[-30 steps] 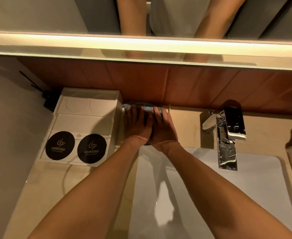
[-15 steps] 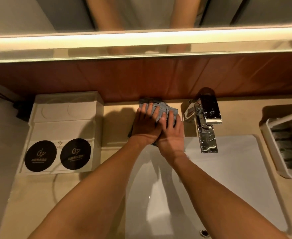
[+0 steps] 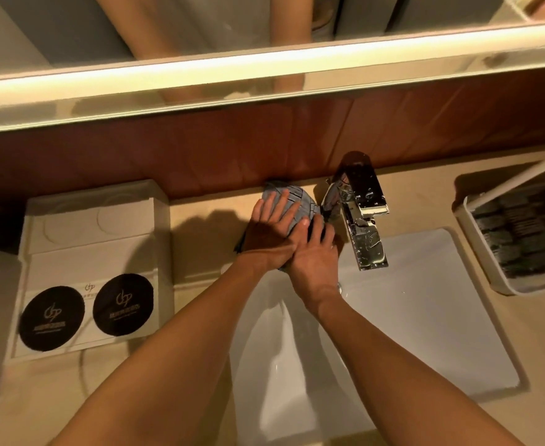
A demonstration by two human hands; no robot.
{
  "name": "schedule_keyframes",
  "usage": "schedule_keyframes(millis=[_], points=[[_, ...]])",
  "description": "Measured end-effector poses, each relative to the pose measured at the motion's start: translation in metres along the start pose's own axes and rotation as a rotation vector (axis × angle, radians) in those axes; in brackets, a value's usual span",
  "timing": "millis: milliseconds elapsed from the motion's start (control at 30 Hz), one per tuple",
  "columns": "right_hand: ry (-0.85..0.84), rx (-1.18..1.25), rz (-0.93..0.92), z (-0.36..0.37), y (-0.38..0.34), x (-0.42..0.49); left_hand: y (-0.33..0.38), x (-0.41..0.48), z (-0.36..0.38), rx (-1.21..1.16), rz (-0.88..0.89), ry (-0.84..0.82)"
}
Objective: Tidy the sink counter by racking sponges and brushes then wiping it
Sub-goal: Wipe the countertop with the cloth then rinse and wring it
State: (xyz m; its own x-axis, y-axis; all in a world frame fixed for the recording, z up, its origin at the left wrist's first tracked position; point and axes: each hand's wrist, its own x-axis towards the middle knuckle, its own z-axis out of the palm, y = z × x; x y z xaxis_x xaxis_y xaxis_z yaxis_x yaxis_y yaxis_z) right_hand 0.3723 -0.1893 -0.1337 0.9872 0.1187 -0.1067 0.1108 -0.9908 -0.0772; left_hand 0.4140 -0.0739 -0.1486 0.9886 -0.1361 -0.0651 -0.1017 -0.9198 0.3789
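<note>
1. Wiping seemed to be the step in hand: both hands lay flat on a grey cloth at the back of the surface, between the sink and the wooden back wall.
2. On the cloth, the left hand had its fingers spread and straight. The right hand lay partly over its edge, fingers straight too. Both pressed down and pinched nothing.
3. One end of the cloth touched the base of the tap, so a good pass would call for working that end round the base rather than skipping past it.
4. Even pressure through the palms would likely keep the bunched cloth from riding up, and smoothing it flatter would cover more.
5. Strokes pulled toward the sink would probably carry water and grit into the basin, not against the back wall.
6. To the left stood a white box with two black round pads on it. The corner beside it would need a careful reach so nothing got nudged.
7. On the right, a tray held dark items too blurred to name, so I could not tell whether the racking was complete.
</note>
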Motion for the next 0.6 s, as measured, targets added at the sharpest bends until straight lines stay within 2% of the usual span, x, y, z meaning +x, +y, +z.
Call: schedule_keyframes(millis=[100, 200, 300, 433, 500, 567, 600], points=[[-0.053, 0.033, 0.014, 0.002, 0.001, -0.008, 0.006, -0.012, 0.004, 0.015, 0.005, -0.008], [-0.014, 0.097, 0.073, -0.001, -0.002, -0.014, 0.016, -0.015, -0.002, 0.082, -0.065, -0.115], [-0.017, 0.147, 0.1, -0.001, 0.006, -0.029, 0.03, -0.021, -0.002, 0.042, -0.069, -0.217], [0.026, 0.122, 0.053, 0.002, 0.031, -0.027, 0.043, -0.028, 0.001, -0.008, -0.069, -0.19], [0.049, 0.205, 0.115, 0.001, 0.041, -0.033, 0.047, -0.032, 0.0, -0.038, -0.078, -0.215], [0.044, 0.124, 0.168, 0.006, 0.054, -0.035, 0.053, -0.036, 0.0, -0.068, -0.092, -0.227], [0.054, 0.168, 0.207, 0.007, 0.06, -0.037, 0.058, -0.038, 0.0, -0.075, -0.102, -0.226]])
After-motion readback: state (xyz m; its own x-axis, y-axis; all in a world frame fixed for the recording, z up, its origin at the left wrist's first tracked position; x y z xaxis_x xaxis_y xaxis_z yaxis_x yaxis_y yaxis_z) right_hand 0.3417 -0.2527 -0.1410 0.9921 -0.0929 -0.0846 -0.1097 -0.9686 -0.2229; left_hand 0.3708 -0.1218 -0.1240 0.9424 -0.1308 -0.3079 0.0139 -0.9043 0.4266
